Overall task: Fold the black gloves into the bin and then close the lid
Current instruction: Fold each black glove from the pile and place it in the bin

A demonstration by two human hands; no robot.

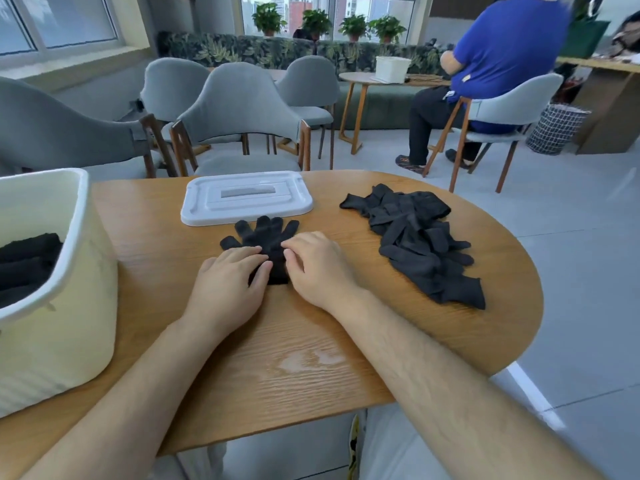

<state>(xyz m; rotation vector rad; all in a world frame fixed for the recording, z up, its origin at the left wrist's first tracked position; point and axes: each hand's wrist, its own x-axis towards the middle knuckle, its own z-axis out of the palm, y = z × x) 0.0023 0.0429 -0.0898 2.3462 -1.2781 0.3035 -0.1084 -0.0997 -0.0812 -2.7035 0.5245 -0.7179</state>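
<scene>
The black glove [268, 233] lay flat at mid-frame on the bench [311, 362], its long axis running up the frame and its knit fingers splayed toward the white lid [246, 199]. Its cuff end lay under both hands: the left hand [228, 282] pressed flat with straight fingers, the right hand [318, 268] had bent fingertips on it, and whether they pinched could not be told.

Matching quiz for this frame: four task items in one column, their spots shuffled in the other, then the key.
1. lid
2. bin
3. glove pile
4. single glove

A. touched by left hand and right hand
B. loose heap, right side of table
C. left edge of table, black gloves inside
D. flat on table, just beyond the single glove

Pairs: 1-D, 2-C, 3-B, 4-A
</scene>
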